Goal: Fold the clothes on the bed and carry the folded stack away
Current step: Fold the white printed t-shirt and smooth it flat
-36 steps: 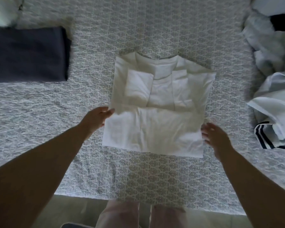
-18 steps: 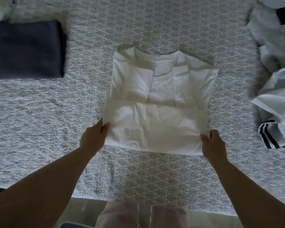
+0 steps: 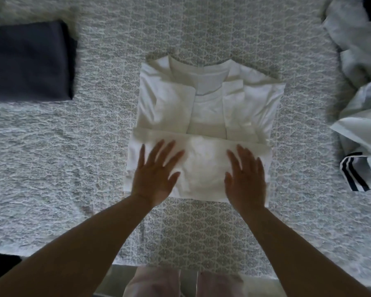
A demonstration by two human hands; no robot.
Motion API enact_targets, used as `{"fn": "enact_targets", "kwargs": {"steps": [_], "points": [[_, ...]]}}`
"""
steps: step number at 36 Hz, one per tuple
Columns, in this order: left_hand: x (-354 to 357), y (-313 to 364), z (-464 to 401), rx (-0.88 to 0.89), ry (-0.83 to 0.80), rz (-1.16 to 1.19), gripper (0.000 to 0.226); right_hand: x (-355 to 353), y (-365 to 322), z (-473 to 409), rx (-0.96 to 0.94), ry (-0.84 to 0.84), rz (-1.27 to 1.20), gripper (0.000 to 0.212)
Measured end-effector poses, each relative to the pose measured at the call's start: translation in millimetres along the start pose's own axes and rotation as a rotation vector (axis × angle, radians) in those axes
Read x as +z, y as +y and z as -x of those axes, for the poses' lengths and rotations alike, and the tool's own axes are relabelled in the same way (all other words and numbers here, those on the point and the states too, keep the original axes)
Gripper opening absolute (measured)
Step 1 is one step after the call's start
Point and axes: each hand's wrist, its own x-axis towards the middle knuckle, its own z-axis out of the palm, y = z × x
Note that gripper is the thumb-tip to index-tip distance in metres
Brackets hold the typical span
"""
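Pressing flat on white shirt with both hands, left hand and right hand, fingers spread straight, folded hem under them.

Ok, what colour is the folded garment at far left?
Dark navy, plain; the folded garment shows in the head view.

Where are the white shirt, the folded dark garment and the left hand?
white shirt [image 3: 210, 116]: head view, on its upper middle below the collar.
folded dark garment [image 3: 28, 63]: head view, on its flat top face.
left hand [image 3: 155, 174]: head view, on the back of the hand.
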Motion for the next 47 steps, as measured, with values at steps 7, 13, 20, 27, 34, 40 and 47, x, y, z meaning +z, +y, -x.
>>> {"fn": "enact_targets", "kwargs": {"steps": [7, 13, 20, 27, 34, 40, 47], "points": [[36, -12, -20, -0.278, -0.317, -0.054, 0.065, 23, 2, 6, -0.297, -0.210, 0.092, 0.063], [37, -34, -23, -0.382, -0.333, 0.038, 0.073, 18, 62, 1, -0.006, -0.356, 0.093, 0.073], [14, -53, -20, -0.532, -0.315, 0.032, 0.088, -6, 66, 3, -0.084, -0.201, 0.111, 0.074], [18, -23, 30, 0.178, -0.259, -0.143, 0.091, 16, 34, 37, -0.342, -0.234, 0.100, 0.083], [21, -18, 32, -0.019, -0.231, -0.054, 0.095, 18, 29, 35, -0.191, -0.156, 0.027, 0.068], [-4, -43, 21, -0.009, -0.148, 0.017, 0.067, -4, 49, 14, -0.237, -0.097, -0.054, 0.055], [-50, -62, 8, -0.128, -0.396, -0.020, 0.047, -43, 49, -3, 0.001, -0.405, -0.053, 0.048]]}}
